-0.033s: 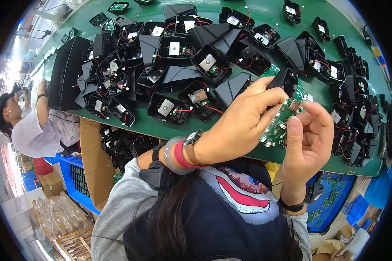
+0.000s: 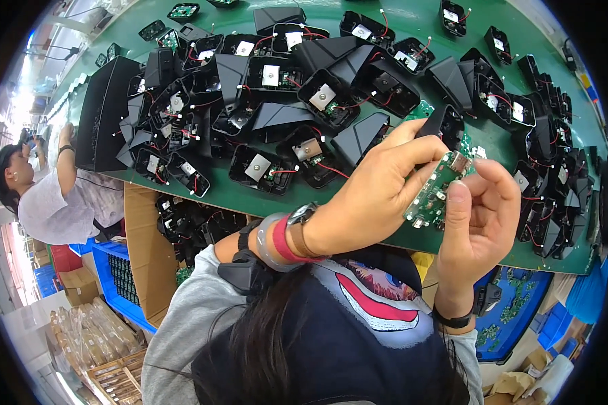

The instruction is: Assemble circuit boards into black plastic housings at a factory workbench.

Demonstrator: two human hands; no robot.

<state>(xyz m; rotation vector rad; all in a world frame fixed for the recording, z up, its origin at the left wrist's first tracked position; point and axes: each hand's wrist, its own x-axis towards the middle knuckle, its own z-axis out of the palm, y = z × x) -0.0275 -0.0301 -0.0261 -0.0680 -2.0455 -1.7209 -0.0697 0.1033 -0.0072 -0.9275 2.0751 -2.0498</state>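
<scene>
Both my hands hold one small green circuit board (image 2: 434, 192) up over the near edge of the green table (image 2: 385, 20). My left hand (image 2: 375, 192) pinches its upper left side; that wrist carries a watch and coloured bands. The fingers of my right hand (image 2: 479, 216) grip the board's right edge, the index finger lying along it. A black plastic housing (image 2: 446, 125) sits just behind my left fingertips; I cannot tell whether they touch it.
Several open black housings (image 2: 260, 169) with red and white wires cover the table, and a black box (image 2: 105, 111) stands at its left end. A person in a white shirt (image 2: 54, 202) works at the left. Below are a cardboard box (image 2: 148, 256), blue crates (image 2: 118, 277) and a blue tray of green boards (image 2: 513, 310).
</scene>
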